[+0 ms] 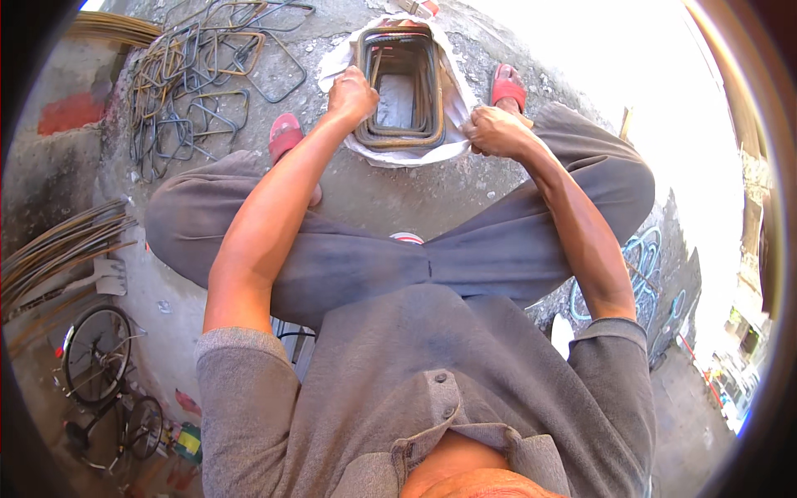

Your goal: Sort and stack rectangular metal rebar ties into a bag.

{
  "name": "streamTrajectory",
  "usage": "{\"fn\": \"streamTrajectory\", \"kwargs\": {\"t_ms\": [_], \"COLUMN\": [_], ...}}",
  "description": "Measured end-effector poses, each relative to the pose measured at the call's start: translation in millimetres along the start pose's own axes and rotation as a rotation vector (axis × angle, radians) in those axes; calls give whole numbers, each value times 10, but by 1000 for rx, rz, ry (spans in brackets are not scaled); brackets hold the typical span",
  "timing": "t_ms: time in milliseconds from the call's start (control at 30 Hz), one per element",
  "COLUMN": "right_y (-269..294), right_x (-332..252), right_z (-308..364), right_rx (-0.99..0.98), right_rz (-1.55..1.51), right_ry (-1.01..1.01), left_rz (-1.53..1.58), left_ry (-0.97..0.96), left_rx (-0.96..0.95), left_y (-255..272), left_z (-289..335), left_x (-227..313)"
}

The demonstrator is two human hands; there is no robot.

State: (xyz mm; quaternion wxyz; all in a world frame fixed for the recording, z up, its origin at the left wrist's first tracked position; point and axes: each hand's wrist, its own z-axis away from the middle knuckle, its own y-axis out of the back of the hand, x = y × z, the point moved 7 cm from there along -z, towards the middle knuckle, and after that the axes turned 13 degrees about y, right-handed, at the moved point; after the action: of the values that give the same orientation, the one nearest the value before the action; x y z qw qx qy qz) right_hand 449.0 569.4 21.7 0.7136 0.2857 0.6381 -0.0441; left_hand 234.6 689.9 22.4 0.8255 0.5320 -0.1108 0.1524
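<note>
A stack of rectangular bent steel stirrups (403,137) stands in a white sack (452,151) on the ground ahead of me, with the sack's rim spread around it. My left hand (353,96) is closed at the stack's left side, against the bars; its fingers hide whether it grips a stirrup or the sack. At the right, my right hand (496,131) is closed in a pinch on the sack's edge, slightly apart from the steel.
Loose stirrups (178,91) lie heaped at the far left. Sandals (508,87) are on my feet, either side of the sack. Long rods (62,245) and a bicycle (98,355) are at the left, with blue coiled strands (643,257) at the right.
</note>
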Motion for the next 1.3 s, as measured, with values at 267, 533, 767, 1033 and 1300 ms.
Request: {"fn": "streamTrajectory", "kwargs": {"t_ms": [267,533,767,1033,1300], "right_y": [140,178,231,205,225], "right_x": [-450,-458,-487,-415,-689], "right_z": [-294,-512,-529,-601,-555], "right_rx": [71,104,401,104,89], "right_rz": [433,442,508,645,615], "right_ry": [-535,-519,-552,-541,-609], "left_rz": [256,176,170,149,1369], "left_ry": [95,261,347,251,428], "left_rx": [244,-254,-422,-189,-762], "left_y": [353,-192,47,15,173], "left_z": [199,221,395,-336,-494], "left_x": [-209,-1012,-1204,-877,-1388]}}
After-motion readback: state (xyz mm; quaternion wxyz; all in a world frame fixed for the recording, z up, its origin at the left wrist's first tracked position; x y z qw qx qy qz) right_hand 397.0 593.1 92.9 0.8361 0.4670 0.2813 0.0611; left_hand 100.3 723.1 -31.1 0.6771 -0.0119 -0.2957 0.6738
